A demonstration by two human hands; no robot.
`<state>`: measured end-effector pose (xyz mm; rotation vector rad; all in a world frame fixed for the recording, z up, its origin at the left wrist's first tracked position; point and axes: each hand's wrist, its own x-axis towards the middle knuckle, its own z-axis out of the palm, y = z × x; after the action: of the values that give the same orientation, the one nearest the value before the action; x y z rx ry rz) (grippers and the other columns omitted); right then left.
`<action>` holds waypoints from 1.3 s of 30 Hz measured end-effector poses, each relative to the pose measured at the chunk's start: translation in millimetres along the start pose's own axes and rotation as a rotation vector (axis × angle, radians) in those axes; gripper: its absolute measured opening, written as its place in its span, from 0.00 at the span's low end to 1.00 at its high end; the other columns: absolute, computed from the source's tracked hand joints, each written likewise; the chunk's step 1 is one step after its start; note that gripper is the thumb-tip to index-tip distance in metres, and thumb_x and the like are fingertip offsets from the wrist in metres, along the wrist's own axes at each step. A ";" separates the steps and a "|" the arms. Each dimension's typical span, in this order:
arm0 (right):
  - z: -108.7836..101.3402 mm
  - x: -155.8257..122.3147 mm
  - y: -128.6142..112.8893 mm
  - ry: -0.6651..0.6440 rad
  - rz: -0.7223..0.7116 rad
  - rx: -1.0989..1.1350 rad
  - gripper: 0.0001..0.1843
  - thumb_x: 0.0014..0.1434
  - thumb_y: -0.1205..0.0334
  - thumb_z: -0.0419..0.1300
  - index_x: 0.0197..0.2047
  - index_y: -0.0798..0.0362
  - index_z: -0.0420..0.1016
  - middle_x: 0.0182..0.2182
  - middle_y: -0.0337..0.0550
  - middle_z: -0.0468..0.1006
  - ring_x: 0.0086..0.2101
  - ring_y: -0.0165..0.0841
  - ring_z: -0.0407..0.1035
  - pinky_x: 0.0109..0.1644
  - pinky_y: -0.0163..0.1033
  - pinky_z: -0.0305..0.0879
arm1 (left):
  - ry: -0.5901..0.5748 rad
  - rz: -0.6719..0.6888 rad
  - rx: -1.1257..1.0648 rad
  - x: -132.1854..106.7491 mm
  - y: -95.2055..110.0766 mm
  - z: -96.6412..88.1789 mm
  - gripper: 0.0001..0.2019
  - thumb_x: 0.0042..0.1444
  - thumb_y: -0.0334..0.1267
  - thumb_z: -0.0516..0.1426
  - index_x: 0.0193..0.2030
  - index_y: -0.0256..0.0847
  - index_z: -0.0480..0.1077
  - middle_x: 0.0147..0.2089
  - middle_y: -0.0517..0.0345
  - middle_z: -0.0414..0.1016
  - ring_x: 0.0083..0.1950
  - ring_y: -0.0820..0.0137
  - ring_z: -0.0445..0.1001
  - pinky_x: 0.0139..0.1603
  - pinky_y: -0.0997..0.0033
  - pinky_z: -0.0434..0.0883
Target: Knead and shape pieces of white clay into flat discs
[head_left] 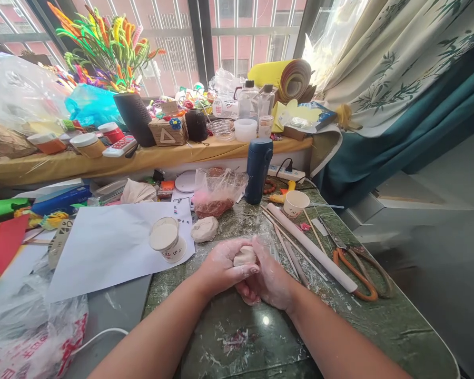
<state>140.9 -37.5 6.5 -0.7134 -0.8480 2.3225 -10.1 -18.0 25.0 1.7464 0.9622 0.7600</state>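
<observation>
Left hand point(226, 266) and right hand point(273, 276), powder-dusted, clasped an off-white dough lump point(245, 256) between their palms over the worktop point(403, 326).

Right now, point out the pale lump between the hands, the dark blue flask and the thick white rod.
Pale lump point(245, 256): head view, its exposed surface.
Dark blue flask point(256, 176): head view, mid-body.
Thick white rod point(312, 247): head view, mid-length.

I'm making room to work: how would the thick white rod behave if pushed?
The thick white rod would probably roll, being round and smooth-looking. It seems stiff, lying straight. The scissors by its near end might catch it.
</observation>
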 end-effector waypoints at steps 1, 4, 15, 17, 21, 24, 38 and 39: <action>2.2 0.3 0.2 0.027 -0.014 -0.002 0.44 0.55 0.16 0.39 0.26 0.51 0.67 0.13 0.35 0.65 0.13 0.26 0.53 0.15 0.30 0.47 | -0.017 0.020 0.011 0.7 0.7 -0.6 0.22 0.55 0.53 0.63 0.50 0.41 0.78 0.38 0.56 0.81 0.41 0.62 0.79 0.44 0.66 0.77; 7.5 0.0 2.2 0.086 -0.053 0.019 0.41 0.57 0.18 0.43 0.26 0.51 0.66 0.12 0.32 0.62 0.13 0.24 0.49 0.16 0.30 0.45 | -0.030 0.069 0.065 2.7 3.1 -1.4 0.16 0.58 0.51 0.60 0.43 0.40 0.77 0.35 0.56 0.79 0.37 0.65 0.76 0.40 0.69 0.75; 3.8 -3.7 2.0 0.081 -0.145 -0.036 0.33 0.54 0.28 0.59 0.21 0.49 0.57 0.14 0.29 0.57 0.15 0.23 0.45 0.18 0.32 0.41 | -0.088 0.057 -0.195 -0.6 -6.2 5.5 0.30 0.50 0.59 0.67 0.54 0.40 0.75 0.51 0.45 0.81 0.52 0.55 0.79 0.54 0.58 0.75; 4.0 -4.9 -0.9 0.100 -0.178 -0.092 0.31 0.55 0.33 0.62 0.20 0.49 0.56 0.15 0.28 0.55 0.16 0.22 0.44 0.19 0.32 0.41 | -0.114 0.086 -0.345 -0.4 -11.3 6.4 0.47 0.40 0.57 0.74 0.66 0.44 0.66 0.62 0.41 0.75 0.62 0.50 0.74 0.60 0.53 0.73; 7.1 -6.4 -6.8 0.211 -0.250 -0.122 0.23 0.56 0.45 0.61 0.21 0.49 0.58 0.14 0.27 0.52 0.16 0.22 0.40 0.19 0.32 0.37 | -0.079 0.096 -0.444 1.2 -13.6 5.6 0.43 0.41 0.54 0.74 0.64 0.45 0.68 0.64 0.41 0.74 0.64 0.49 0.72 0.64 0.51 0.69; 8.6 -4.9 -8.9 0.318 -0.224 -0.131 0.19 0.54 0.50 0.61 0.22 0.49 0.57 0.14 0.26 0.51 0.16 0.22 0.41 0.19 0.32 0.38 | -0.072 0.010 -0.533 1.3 -8.7 6.3 0.32 0.49 0.54 0.71 0.57 0.41 0.73 0.58 0.42 0.78 0.58 0.52 0.77 0.58 0.56 0.74; 6.4 3.5 -3.3 0.029 -0.068 0.025 0.44 0.53 0.17 0.46 0.40 0.52 0.73 0.21 0.37 0.70 0.20 0.31 0.66 0.22 0.35 0.66 | 0.225 -0.265 -0.414 -3.1 -2.0 16.0 0.25 0.49 0.49 0.70 0.53 0.41 0.76 0.27 0.62 0.76 0.16 0.76 0.67 0.15 0.77 0.66; 5.0 4.6 -4.4 0.016 -0.069 0.060 0.43 0.54 0.18 0.45 0.40 0.52 0.73 0.22 0.39 0.72 0.21 0.32 0.68 0.23 0.37 0.69 | 0.279 -0.247 -0.410 -1.8 -1.3 14.5 0.24 0.52 0.49 0.68 0.54 0.41 0.76 0.27 0.62 0.77 0.17 0.76 0.69 0.17 0.77 0.67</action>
<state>135.9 -33.6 11.6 -0.6666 -0.7806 2.2681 0.7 -25.7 18.8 1.1643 1.0938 0.9757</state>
